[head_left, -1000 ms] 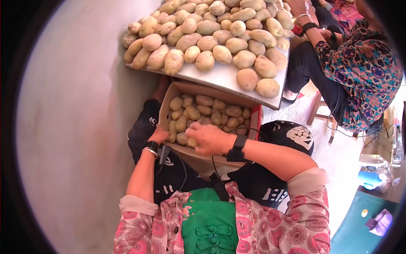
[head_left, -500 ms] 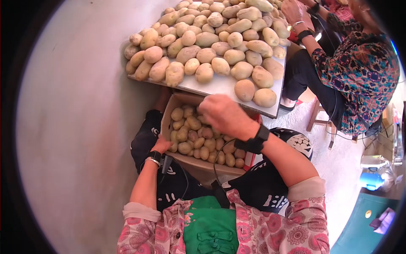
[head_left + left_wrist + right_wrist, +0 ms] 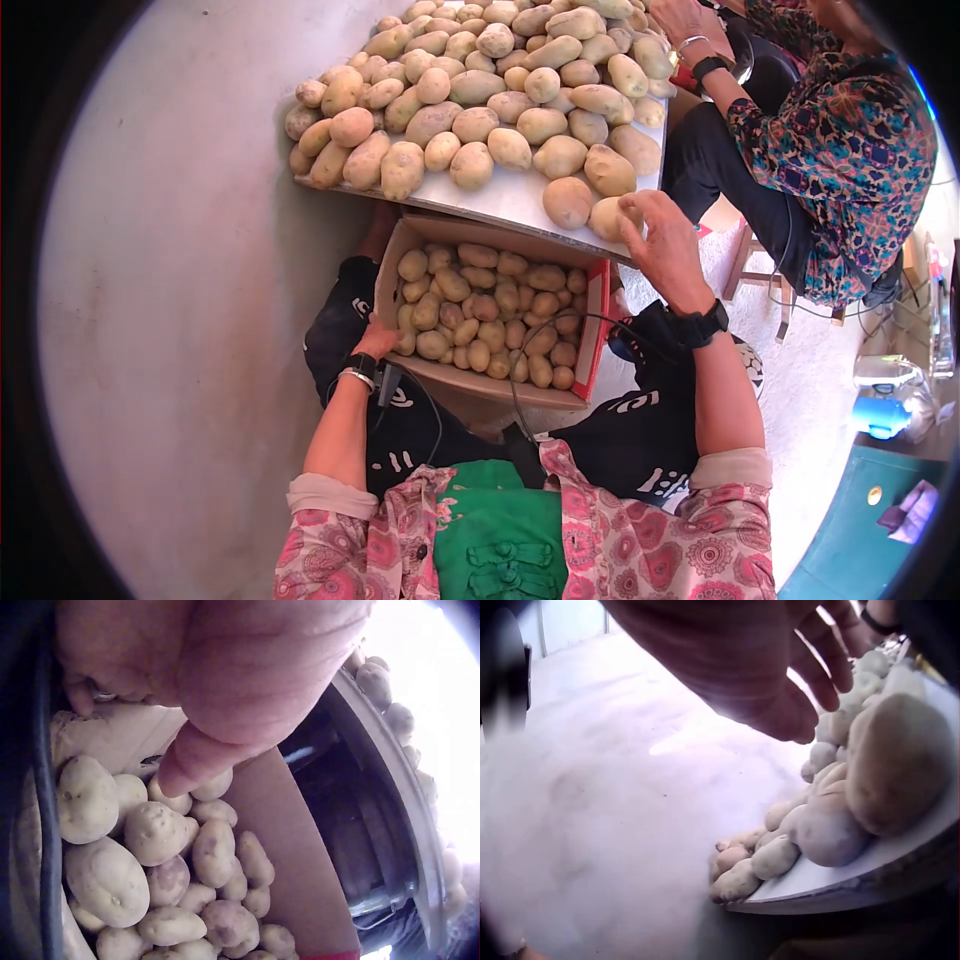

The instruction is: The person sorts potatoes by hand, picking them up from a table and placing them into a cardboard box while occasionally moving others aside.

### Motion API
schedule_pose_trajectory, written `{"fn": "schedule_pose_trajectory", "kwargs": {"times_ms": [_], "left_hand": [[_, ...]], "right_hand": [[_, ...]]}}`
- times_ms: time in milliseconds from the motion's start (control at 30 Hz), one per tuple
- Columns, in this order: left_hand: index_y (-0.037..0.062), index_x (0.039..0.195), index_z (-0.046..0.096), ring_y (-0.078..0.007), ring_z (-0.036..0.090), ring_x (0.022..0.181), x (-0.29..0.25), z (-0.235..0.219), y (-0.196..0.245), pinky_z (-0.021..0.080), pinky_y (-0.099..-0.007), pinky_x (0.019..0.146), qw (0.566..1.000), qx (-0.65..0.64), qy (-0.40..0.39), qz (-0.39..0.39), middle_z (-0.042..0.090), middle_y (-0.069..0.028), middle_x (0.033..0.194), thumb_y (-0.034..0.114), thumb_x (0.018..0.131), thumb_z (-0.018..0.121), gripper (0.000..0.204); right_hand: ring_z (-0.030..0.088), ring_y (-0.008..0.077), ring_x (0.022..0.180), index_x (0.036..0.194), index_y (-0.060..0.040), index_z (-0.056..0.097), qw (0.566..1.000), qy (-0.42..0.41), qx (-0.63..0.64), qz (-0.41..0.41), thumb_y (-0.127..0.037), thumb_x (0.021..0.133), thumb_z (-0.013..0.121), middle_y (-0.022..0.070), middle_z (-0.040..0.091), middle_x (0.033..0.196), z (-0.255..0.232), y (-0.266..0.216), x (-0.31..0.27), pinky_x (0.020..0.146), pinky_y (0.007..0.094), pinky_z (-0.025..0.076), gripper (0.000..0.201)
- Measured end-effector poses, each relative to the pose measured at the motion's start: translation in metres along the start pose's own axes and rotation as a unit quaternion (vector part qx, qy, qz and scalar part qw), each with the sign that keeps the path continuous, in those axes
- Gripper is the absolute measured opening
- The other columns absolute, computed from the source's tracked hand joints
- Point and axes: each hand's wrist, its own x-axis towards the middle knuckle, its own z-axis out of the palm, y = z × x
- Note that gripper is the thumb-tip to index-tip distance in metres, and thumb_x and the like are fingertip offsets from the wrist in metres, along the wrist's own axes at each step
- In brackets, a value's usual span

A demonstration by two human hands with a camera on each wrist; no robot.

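My right hand (image 3: 668, 250) reaches to the table's near right corner, fingertips over a potato (image 3: 606, 217) that it partly covers. In the right wrist view its fingers (image 3: 810, 664) are spread and loosely bent, with a large potato (image 3: 900, 765) beside them. My left hand (image 3: 377, 340) grips the left wall of a cardboard box (image 3: 480, 385). In the left wrist view, the thumb (image 3: 199, 757) hangs inside the box, close over the potatoes. Many small potatoes (image 3: 487, 308) fill the box bottom.
A heap of larger potatoes (image 3: 470, 90) covers the white table (image 3: 510, 205) above the box. At the right another person (image 3: 830, 170) sits by the table. A black cable (image 3: 515, 385) crosses the box. A teal surface (image 3: 850, 530) lies lower right.
My right hand has risen from inside the box and moved right to the potato at the table corner. The left hand has stayed at the box's left wall.
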Motion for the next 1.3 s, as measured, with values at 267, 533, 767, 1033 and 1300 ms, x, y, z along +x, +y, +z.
{"fn": "schedule_pose_trajectory", "kwargs": {"times_ms": [267, 533, 767, 1033, 1300], "left_hand": [[-0.0083, 0.133, 0.026, -0.0301, 0.048, 0.118, -0.012, -0.006, 0.013, 0.039, -0.0338, 0.099, 1.000, 0.005, -0.006, 0.004, 0.048, -0.0228, 0.127, 0.015, 0.075, 0.067, 0.075], [-0.0129, 0.133, 0.022, -0.0350, 0.048, 0.119, -0.002, -0.004, 0.000, 0.039, -0.0340, 0.099, 1.000, 0.004, -0.004, 0.026, 0.047, -0.0271, 0.127, 0.020, 0.072, 0.069, 0.084], [-0.0127, 0.133, 0.023, -0.0363, 0.048, 0.118, 0.010, 0.001, -0.017, 0.038, -0.0356, 0.100, 0.999, -0.011, -0.005, 0.035, 0.047, -0.0288, 0.126, 0.022, 0.070, 0.069, 0.085], [-0.0127, 0.137, 0.016, -0.0347, 0.044, 0.123, 0.006, -0.003, -0.003, 0.036, -0.0351, 0.103, 1.000, -0.006, -0.015, -0.006, 0.044, -0.0293, 0.129, 0.024, 0.069, 0.070, 0.094], [-0.0146, 0.136, 0.013, -0.0363, 0.042, 0.124, -0.003, -0.003, 0.004, 0.035, -0.0346, 0.103, 1.000, 0.010, -0.011, 0.012, 0.039, -0.0306, 0.133, 0.026, 0.067, 0.072, 0.100]], "right_hand": [[0.059, 0.0314, 0.073, 0.082, 0.0002, 0.059, 0.986, 0.003, 0.140, 0.094, -0.025, 0.075, 0.070, 0.0162, 0.059, 0.077, 0.000, 0.003, -0.004, 0.067, 0.0380, 0.047, 0.029], [0.063, 0.0348, 0.082, 0.102, 0.0009, 0.058, 0.956, -0.226, 0.116, 0.148, -0.034, 0.069, 0.072, 0.0217, 0.063, 0.085, -0.003, -0.003, -0.005, 0.072, 0.0406, 0.048, 0.050], [0.062, 0.0295, 0.070, 0.091, 0.0028, 0.059, 0.912, -0.324, 0.244, 0.064, -0.027, 0.068, 0.070, 0.0202, 0.062, 0.076, -0.002, -0.037, -0.001, 0.068, 0.0373, 0.049, 0.039], [0.063, 0.0368, 0.078, 0.086, -0.0011, 0.060, 0.850, -0.510, 0.056, -0.120, -0.028, 0.068, 0.069, 0.0191, 0.063, 0.077, 0.081, -0.069, -0.025, 0.071, 0.0444, 0.051, 0.034], [0.054, 0.0395, 0.100, 0.113, -0.0031, 0.049, 0.926, -0.220, 0.297, -0.076, -0.015, 0.076, 0.063, 0.0233, 0.052, 0.111, 0.098, -0.100, 0.017, 0.085, 0.0440, 0.046, 0.042]]}}
